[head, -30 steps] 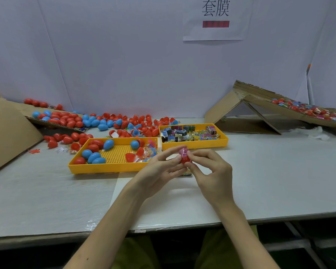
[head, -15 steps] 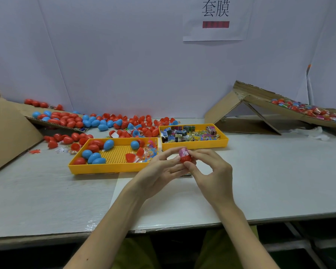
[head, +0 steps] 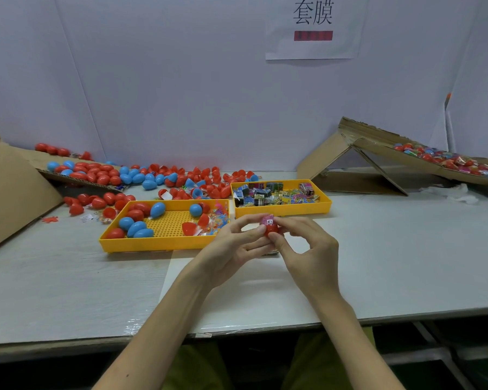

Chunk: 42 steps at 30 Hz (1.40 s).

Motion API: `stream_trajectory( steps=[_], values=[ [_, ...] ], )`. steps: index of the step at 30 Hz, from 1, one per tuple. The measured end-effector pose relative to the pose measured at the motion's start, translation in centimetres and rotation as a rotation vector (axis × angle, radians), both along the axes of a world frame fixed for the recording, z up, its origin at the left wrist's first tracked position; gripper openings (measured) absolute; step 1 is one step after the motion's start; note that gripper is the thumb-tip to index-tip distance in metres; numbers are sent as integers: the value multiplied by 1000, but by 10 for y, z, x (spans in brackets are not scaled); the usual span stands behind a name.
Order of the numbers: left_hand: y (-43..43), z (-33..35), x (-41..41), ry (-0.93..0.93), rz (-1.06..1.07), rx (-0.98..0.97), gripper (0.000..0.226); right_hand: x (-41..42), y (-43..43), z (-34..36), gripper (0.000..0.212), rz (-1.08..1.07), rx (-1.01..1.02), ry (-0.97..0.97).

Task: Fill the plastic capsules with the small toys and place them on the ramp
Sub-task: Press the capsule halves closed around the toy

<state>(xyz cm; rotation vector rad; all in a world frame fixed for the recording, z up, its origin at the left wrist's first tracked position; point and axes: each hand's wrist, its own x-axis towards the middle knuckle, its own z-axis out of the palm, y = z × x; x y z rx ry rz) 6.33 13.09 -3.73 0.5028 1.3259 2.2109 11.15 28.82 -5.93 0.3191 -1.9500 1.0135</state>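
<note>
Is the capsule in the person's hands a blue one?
No, the capsule pinched between the left hand and the right hand is red, with something pink at its top.

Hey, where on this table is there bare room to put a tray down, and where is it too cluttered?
Bare table lies right of the toy tray, in front of the cardboard ramp. Another patch runs from the capsule tray to the near edge, left of the left hand. Behind both trays, loose capsules crowd it.
</note>
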Motion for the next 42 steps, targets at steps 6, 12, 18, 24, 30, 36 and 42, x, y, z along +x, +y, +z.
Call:
stream_trajectory(
  steps=[6,12,18,24,30,36,42],
  values=[
    [-1,0,-2,67,4,-68,44,1,0,2,48,118,-46,-115],
    [0,-1,-2,65,113,-84,49,1,-1,3,22,161,-162,-217],
    [2,-1,-1,135,204,-138,32,0,-1,3,26,140,-213,-218],
    [4,-2,-1,176,237,-148,32,0,0,3,31,134,-191,-201],
    [4,-3,-3,176,275,-147,31,0,1,3,31,139,-178,-203],
    [6,-6,-5,217,341,-191,31,-1,1,3,25,157,-217,-240],
    [12,-24,-9,942,569,-854,43,-12,25,13,20,281,-1021,-415]
  ],
)
